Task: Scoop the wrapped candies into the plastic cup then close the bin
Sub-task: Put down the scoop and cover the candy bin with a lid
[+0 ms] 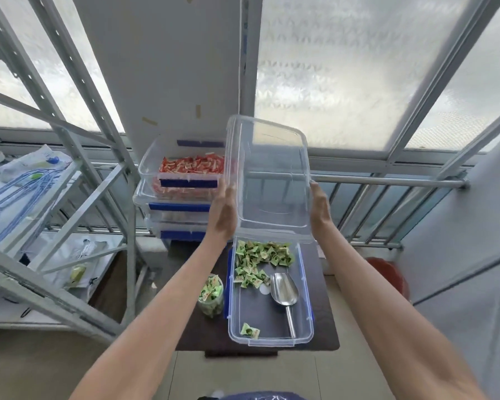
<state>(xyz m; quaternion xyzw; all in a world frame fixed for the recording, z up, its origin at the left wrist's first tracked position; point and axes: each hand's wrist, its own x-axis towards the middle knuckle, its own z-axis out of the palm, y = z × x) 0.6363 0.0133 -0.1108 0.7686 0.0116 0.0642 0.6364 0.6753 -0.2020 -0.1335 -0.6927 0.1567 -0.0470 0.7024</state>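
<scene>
A clear plastic bin (308,287) with blue side clips sits open on a small dark table (191,333). Green wrapped candies (256,259) lie heaped at its far end, and one lone candy (250,331) rests near the front. A metal scoop (284,293) lies inside the bin. Left of the bin stands a clear plastic cup (211,295) filled with green candies. I hold the clear bin lid (269,180) tilted up above the bin's far end. My left hand (224,215) presses its left edge and my right hand (319,209) its right edge.
A stack of clear bins with blue clips (182,194) stands behind the table, the top one holding red wrapped candies (192,166). A metal shelf frame (70,180) rises at the left. A railing (387,180) and frosted windows lie behind. A red object (387,272) sits at the right.
</scene>
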